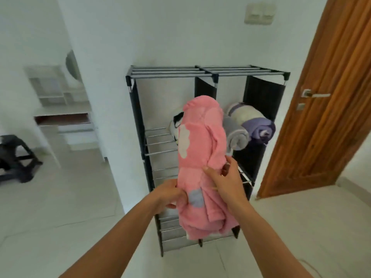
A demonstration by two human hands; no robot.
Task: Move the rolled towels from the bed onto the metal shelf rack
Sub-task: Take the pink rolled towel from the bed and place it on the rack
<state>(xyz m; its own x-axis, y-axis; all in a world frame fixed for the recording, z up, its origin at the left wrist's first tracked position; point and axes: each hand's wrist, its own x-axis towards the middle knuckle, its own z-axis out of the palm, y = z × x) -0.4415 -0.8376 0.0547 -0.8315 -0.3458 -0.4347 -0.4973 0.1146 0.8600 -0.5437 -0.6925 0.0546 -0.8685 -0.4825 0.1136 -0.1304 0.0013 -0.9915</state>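
Note:
I hold a pink rolled towel [200, 153] upright in front of the metal shelf rack [208, 72]. My left hand [170, 195] grips its lower left side and my right hand [224, 181] grips its right side. On the rack's upper shelf lie a grey rolled towel [236, 135], a purple and cream rolled towel [255, 122] on the right, and a white and black one [175, 125] on the left, partly hidden behind the pink towel. The bed is out of view.
A wooden door [331, 97] stands ajar right of the rack. A white desk [64, 119] and a dark stool [14, 155] are at the left. A white wall corner juts out just left of the rack. Pale floor tiles lie below.

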